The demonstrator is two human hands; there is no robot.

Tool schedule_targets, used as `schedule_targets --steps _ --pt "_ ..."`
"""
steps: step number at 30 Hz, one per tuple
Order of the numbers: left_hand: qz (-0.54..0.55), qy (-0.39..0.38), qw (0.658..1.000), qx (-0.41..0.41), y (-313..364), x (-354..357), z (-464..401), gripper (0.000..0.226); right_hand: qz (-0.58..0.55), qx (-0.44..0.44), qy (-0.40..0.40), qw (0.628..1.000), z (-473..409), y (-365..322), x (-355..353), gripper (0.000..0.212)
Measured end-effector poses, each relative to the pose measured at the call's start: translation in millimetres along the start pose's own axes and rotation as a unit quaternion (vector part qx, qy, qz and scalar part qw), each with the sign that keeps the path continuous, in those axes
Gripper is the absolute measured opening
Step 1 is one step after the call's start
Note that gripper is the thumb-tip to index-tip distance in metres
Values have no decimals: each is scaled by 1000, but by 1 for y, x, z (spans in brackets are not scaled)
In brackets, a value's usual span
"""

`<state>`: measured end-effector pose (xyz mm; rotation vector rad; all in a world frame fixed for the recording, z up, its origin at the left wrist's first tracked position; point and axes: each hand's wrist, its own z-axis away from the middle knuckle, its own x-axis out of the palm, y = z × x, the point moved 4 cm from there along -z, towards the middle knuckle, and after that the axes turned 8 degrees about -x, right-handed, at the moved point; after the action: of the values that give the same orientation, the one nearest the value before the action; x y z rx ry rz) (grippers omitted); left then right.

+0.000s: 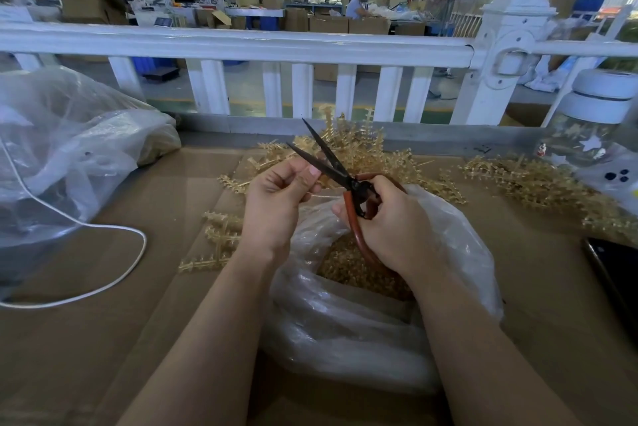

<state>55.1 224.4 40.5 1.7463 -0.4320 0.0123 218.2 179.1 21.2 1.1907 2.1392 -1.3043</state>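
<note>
Right hand point(386, 218) is wrapped round the red handles of the scissors point(331, 167), so it is closed on the tool; the blades are held apart, with the tips pointed up and away toward the white railing point(241, 46). Left hand point(276, 198) is curled, thumb pressed toward forefinger, and a thin strand point(324, 196) of pale plastic appears to be pinched there, though most of it is hidden by the fingers. The scissors are held in the air above the open plastic bag point(345, 322), where cut pieces point(348, 267) are collected, and just in front of the sprue pile point(348, 146). Risk is judged highest at the left thumb, which is seen just beside the lower blade: a quick snip could nick it. A clipped bit could also be flicked past the bag mouth onto the cardboard top point(103, 339), since the cut is made near the bag's far rim. The bag film could be snagged by the lower handle, which is sunk into the opening. Open room is found on the left, between the bag and the white cable point(138, 253). The right is crowded by more sprues point(538, 184), a jar point(593, 129) and a phone point(614, 273) at the frame edge. The back is closed off by the railing.
</note>
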Motion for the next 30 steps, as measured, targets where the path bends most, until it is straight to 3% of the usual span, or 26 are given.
schedule_targets --steps 4,11,30 --pt "-12 -5 1000 9 1 0 0 29 40 -16 18 999 1 -3 -3 47" --pt "-26 18 999 6 -2 -4 -2 24 111 -33 44 992 2 -7 -6 55" --pt "-33 19 999 39 -4 -2 -3 9 113 -29 57 992 1 -3 -3 63"
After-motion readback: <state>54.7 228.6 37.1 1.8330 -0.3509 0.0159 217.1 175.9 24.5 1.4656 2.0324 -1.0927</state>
